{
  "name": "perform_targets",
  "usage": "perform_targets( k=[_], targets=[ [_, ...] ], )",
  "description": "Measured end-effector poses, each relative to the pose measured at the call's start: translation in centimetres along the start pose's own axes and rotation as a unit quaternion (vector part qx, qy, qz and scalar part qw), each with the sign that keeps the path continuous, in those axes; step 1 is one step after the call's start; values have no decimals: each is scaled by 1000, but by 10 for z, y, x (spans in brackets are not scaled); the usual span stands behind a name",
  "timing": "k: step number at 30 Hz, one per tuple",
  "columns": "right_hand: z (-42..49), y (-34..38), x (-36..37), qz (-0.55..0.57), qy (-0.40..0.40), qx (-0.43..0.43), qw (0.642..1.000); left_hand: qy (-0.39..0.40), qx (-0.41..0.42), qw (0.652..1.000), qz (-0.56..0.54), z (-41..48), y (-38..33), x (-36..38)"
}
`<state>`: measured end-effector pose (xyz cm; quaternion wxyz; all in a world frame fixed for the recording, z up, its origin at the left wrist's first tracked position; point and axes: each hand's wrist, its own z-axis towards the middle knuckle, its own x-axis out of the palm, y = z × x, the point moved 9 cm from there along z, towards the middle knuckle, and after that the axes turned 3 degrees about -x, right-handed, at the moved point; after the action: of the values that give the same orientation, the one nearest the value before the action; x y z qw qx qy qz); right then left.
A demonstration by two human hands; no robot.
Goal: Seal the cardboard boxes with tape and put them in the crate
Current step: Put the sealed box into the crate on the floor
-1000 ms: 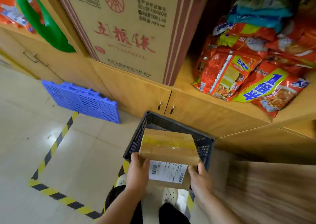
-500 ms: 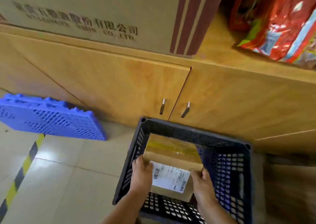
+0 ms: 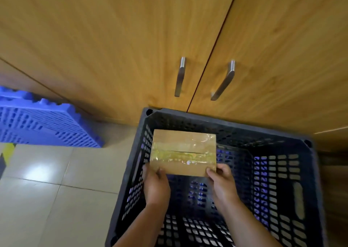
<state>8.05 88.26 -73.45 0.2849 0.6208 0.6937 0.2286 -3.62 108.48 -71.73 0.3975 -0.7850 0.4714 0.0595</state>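
A small brown cardboard box (image 3: 183, 151) with shiny clear tape across its top seam sits low inside the dark perforated plastic crate (image 3: 282, 171), in the crate's far left corner. My left hand (image 3: 156, 185) grips the box's near left corner, thumb on top. My right hand (image 3: 222, 182) grips the near right corner the same way. Both forearms reach down into the crate from the bottom edge of the view. Whether the box rests on the crate floor is hidden.
Wooden cabinet doors (image 3: 113, 49) with two metal handles (image 3: 179, 77) stand directly behind the crate. A blue plastic pallet (image 3: 43, 122) leans against the cabinet at the left. Pale floor tiles (image 3: 56, 190) lie left of the crate, with yellow-black tape at the far left edge.
Both hands lowered the box from above the crate rim down into the crate. The box tipped flat, so its taped top faces up and the label is out of sight. My head moved closer.
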Motion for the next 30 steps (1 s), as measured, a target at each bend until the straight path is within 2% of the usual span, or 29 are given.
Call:
perform_targets(
  k=[4,10,14,17,19,21,24,26,30],
  targets=[
    [17,-14,7,71,-3,-4,997,-8,41,998,38,13,-11,8],
    [23,-21,8,100,-9,-4,995,-14,81,992,95,14,-11,17],
    [24,-12,8,23,9,-26,999,-5,126,987,101,10,-20,23],
    [20,5,6,-127,40,-51,990,-1,137,975,174,7,-25,23],
    [11,11,3,-174,74,-30,981,9,125,963,237,-1,-29,20],
    [-4,15,-3,-189,100,-1,977,19,135,948,288,-18,-41,17],
    [-43,36,-19,-198,68,15,978,41,145,937,315,-52,-62,7],
    [-75,55,-28,-194,60,11,979,61,144,932,328,-81,-75,-1],
    [-144,100,-46,-160,95,17,982,108,139,930,323,-154,-107,-19]
  ],
)
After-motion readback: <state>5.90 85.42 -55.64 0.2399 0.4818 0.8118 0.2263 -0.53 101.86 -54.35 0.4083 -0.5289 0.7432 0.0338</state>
